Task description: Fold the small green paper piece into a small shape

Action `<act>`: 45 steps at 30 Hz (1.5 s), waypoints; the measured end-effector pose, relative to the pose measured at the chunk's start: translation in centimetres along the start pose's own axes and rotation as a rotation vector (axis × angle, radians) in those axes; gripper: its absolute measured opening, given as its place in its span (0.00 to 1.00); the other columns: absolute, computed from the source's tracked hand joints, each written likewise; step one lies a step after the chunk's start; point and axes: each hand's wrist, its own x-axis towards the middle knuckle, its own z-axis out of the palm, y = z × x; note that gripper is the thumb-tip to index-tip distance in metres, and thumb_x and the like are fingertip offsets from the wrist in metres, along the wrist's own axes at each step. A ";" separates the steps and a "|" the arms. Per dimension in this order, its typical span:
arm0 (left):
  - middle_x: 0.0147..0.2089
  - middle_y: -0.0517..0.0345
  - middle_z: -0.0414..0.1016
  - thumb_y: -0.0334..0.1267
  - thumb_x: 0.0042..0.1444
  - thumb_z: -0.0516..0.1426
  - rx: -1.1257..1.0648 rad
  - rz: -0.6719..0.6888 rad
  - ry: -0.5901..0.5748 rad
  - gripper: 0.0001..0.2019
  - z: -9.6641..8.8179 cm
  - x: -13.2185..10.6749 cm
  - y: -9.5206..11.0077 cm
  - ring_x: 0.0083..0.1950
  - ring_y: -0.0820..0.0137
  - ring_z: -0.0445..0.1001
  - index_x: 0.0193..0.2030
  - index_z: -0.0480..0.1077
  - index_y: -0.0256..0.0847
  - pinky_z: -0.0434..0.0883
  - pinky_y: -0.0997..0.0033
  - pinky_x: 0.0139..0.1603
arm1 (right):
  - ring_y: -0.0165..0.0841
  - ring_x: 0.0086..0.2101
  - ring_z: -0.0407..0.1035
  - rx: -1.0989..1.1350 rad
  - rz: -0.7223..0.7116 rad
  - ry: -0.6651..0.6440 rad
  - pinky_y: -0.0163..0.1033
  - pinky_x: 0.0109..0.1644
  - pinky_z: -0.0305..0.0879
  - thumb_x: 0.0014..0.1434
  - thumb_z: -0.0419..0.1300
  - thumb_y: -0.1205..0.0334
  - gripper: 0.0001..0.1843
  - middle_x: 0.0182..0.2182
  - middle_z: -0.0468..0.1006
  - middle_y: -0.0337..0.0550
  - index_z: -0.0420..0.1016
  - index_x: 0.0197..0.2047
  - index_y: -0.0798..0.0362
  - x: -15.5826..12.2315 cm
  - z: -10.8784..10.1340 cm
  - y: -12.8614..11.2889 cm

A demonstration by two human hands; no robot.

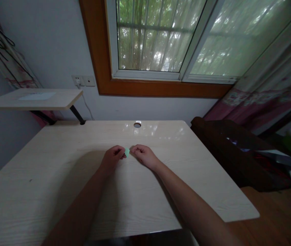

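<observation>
Over the middle of the desk, my left hand pinches a small pale green piece of paper between thumb and fingertips. The piece sticks out to the right, toward my other hand. My right hand rests on the desktop just beside it, fingers curled in. A narrow gap seems to lie between the right fingers and the green paper. The inside of the right hand is hidden, so I cannot make out whether anything is in it.
A raised shelf with a pale sheet stands at the back left. A round cable hole is near the desk's back edge. A wall socket has a plug and white cord. Dark brown furniture stands on the right.
</observation>
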 end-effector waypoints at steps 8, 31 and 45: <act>0.28 0.57 0.78 0.46 0.56 0.57 0.036 -0.053 -0.026 0.13 0.1 0.7 0.0 0.30 0.68 0.74 0.32 0.75 0.39 0.70 0.70 0.36 | 0.23 0.14 0.50 0.125 0.043 0.028 0.30 0.17 0.44 0.58 0.59 0.51 0.13 0.15 0.60 0.28 0.74 0.36 0.53 0.9 -0.1 0.2; 0.25 0.58 0.75 0.46 0.57 0.58 -0.102 -0.059 -0.063 0.12 -0.6 3.2 0.0 0.27 0.71 0.72 0.33 0.73 0.38 0.69 0.72 0.31 | 0.23 0.18 0.64 0.110 -0.028 0.116 0.29 0.21 0.60 0.60 0.58 0.55 0.12 0.25 0.73 0.35 0.76 0.41 0.54 1.6 0.3 1.0; 0.24 0.59 0.74 0.45 0.56 0.59 -0.087 -0.073 -0.041 0.12 -0.7 3.5 0.3 0.26 0.72 0.70 0.32 0.73 0.38 0.66 0.73 0.30 | 0.25 0.25 0.64 0.138 -0.061 0.089 0.32 0.24 0.73 0.57 0.61 0.58 0.13 0.33 0.73 0.38 0.77 0.44 0.52 2.1 0.6 0.9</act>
